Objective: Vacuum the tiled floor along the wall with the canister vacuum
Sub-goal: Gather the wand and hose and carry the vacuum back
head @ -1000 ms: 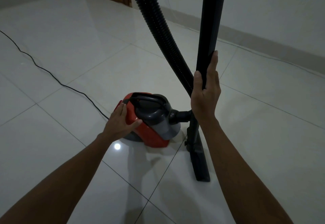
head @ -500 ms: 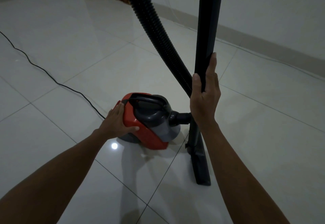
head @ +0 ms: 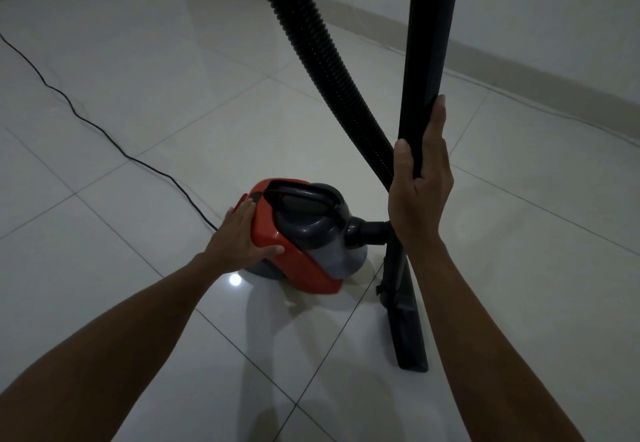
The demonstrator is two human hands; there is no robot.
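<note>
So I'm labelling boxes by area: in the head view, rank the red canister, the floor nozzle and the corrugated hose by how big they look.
1. corrugated hose, though nearness to the camera inflates it
2. red canister
3. floor nozzle, partly hidden behind the right forearm

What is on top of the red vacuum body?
A dark carry handle tops the red vacuum body. The left hand rests on its rear, fingers straight. Whatever lies under that hand is covered.
</note>
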